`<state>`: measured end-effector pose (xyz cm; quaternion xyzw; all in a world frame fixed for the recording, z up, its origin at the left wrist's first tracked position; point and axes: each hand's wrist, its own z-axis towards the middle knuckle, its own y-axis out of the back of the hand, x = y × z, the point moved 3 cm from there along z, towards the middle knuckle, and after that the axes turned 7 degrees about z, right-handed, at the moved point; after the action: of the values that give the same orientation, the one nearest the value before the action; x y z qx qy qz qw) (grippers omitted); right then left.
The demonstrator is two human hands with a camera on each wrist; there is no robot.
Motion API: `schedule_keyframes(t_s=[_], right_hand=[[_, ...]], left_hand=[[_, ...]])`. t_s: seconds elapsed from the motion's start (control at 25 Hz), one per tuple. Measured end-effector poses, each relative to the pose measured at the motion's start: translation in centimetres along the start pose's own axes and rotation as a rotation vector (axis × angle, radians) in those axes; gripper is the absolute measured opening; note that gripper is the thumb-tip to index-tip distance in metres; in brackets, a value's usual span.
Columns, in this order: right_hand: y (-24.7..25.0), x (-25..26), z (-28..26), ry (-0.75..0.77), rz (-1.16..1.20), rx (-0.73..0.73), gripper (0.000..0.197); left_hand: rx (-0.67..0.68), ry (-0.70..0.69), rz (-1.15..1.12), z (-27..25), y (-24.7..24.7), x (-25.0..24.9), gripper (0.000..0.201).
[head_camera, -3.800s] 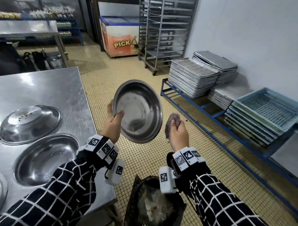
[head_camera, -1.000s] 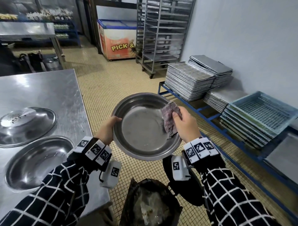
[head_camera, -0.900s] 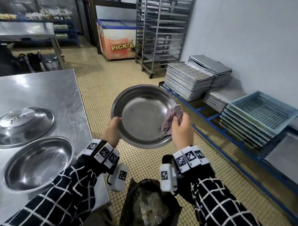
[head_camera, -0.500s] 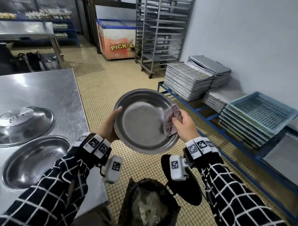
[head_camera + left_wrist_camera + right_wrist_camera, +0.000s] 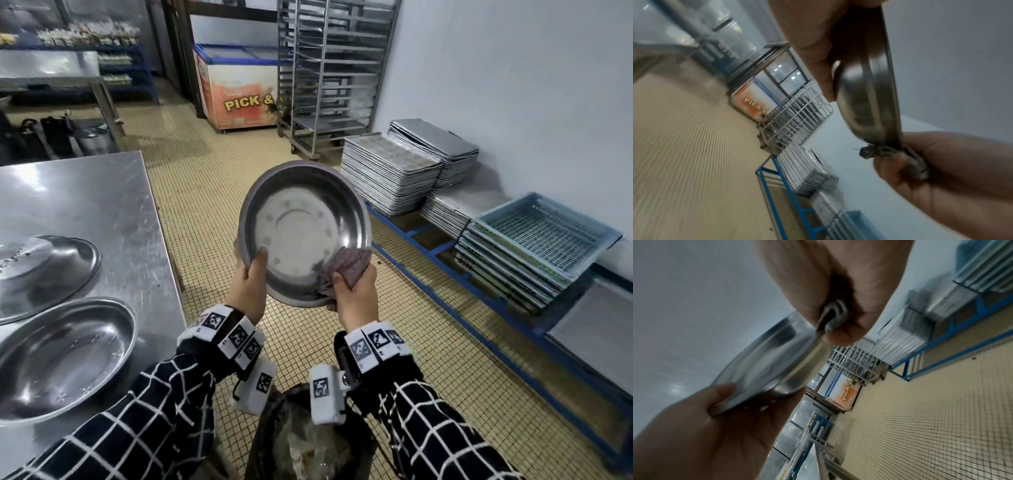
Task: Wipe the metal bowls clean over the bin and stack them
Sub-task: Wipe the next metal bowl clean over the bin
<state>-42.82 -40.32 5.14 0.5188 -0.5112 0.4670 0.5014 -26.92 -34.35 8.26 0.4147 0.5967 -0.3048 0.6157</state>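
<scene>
I hold a round metal bowl tilted up on edge, its inside facing me, above a black-lined bin. My left hand grips its lower left rim, thumb inside. My right hand pinches a purplish cloth over the lower right rim. The left wrist view shows the bowl edge-on with the cloth folded round its rim. In the right wrist view the bowl runs between both hands. Another bowl sits upright on the steel table, and an upturned one lies behind it.
A blue floor rack to the right carries stacks of metal trays and pale blue crates. A wheeled tray trolley and a chest freezer stand at the back. Tiled floor lies between table and rack.
The bowl has tipped from lying nearly flat to standing on edge and risen a little. My right hand with the cloth has slid from the right inner wall down to the lower rim.
</scene>
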Motion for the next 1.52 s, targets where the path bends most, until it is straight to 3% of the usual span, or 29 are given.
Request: schedule_keyframes(t_s=[0.12, 0.24, 0.32, 0.4, 0.56, 0.64, 0.72, 0.84, 0.92, 1.04, 1.2, 1.28, 1.4, 1.52], right_hand=[[2.0, 0.8, 1.5, 0.031, -0.042, 0.031, 0.042], [3.7, 2.1, 2.9, 0.090, -0.142, 0.169, 0.038], [3.7, 2.5, 3.1, 0.124, -0.201, 0.225, 0.038], [3.3, 2.1, 2.9, 0.146, -0.199, 0.212, 0.039], [2.0, -0.7, 1.3, 0.028, -0.236, 0.293, 0.031], [2.2, -1.8, 0.9, 0.009, -0.253, 0.332, 0.025], [3.1, -1.7, 1.4, 0.056, -0.273, 0.256, 0.018], [3.7, -0.1, 2.9, 0.172, -0.290, 0.171, 0.031], [3.1, 1.6, 3.8, 0.327, -0.300, 0.127, 0.043], [1.4, 3.4, 4.9, 0.638, -0.446, 0.112, 0.041], [-0.2, 1.2, 5.8, 0.637, -0.991, 0.288, 0.038], [-0.6, -0.4, 4.9, 0.619, -1.117, 0.412, 0.038], [-0.8, -2.1, 3.0, 0.624, -1.073, 0.619, 0.038], [-0.3, -2.8, 1.7, 0.617, -0.847, 0.670, 0.028]], left_hand=[[0.228, -0.119, 0.013, 1.1, 0.9, 0.3, 0.078], [0.323, -0.006, -0.116, 2.4, 2.0, 0.4, 0.086], [0.281, 0.028, -0.087, 2.3, 2.1, 0.0, 0.060], [0.134, 0.002, 0.019, 2.0, 1.9, -0.5, 0.031], [0.031, -0.068, 0.064, 2.0, 1.5, -0.8, 0.018], [-0.018, -0.089, 0.085, 2.7, 1.8, -1.1, 0.031], [-0.024, -0.154, 0.162, 3.3, 2.2, -1.2, 0.046], [0.013, -0.184, 0.237, 3.4, 2.4, -0.9, 0.048], [0.047, -0.183, 0.269, 3.3, 2.1, -0.5, 0.042], [0.146, -0.178, 0.273, 3.0, 1.3, 0.0, 0.035], [0.188, -0.203, 0.258, 3.0, 0.9, 0.2, 0.038], [0.164, -0.220, 0.257, 3.4, 1.2, 0.3, 0.043], [0.074, -0.234, 0.303, 3.6, 1.3, 0.0, 0.049], [0.015, -0.187, 0.278, 3.6, 1.0, 0.8, 0.043]])
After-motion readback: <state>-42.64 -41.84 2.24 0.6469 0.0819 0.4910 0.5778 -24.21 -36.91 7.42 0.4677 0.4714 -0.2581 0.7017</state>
